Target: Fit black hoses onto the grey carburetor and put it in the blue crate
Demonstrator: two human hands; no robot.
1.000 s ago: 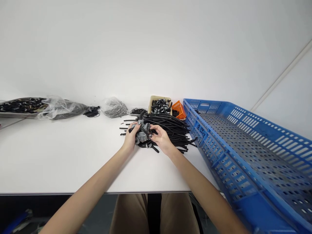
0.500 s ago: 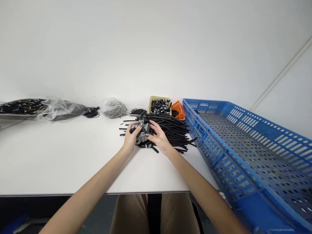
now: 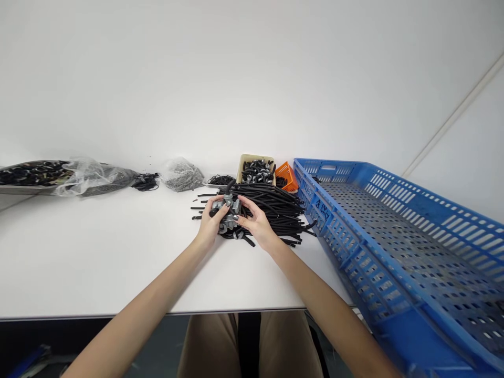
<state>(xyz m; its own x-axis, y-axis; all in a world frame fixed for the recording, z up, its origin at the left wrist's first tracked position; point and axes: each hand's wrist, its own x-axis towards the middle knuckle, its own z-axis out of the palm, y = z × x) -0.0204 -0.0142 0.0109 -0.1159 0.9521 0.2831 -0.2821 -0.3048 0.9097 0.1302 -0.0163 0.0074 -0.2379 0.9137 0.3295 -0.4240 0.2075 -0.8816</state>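
Note:
A grey metal carburetor (image 3: pixel 229 224) with a black rubber piece on its top is between my two hands. My left hand (image 3: pixel 209 224) is closed around its left side, thumb across the front. On the right side, my right hand (image 3: pixel 258 226) grips it with thumb and fingers; whether a small part is also pinched there is hidden. Right behind and beside it lies a pile of black rubber hoses (image 3: pixel 275 210). One hose end with a silvery piece pokes out below the carburetor.
A large blue plastic crate (image 3: pixel 366 244) stands along the right. By the wall are a cream bin (image 3: pixel 240 170) of black hoses with clips, an orange basket (image 3: pixel 290 178), a small tray (image 3: pixel 220 180) of thin black rings, plastic bags (image 3: pixel 181 176) of small parts, and a long tray at far left.
Both hands keep hold of the carburetor in nearly the same place. The right thumb and fingers have shifted slightly to the left; the view has moved a little.

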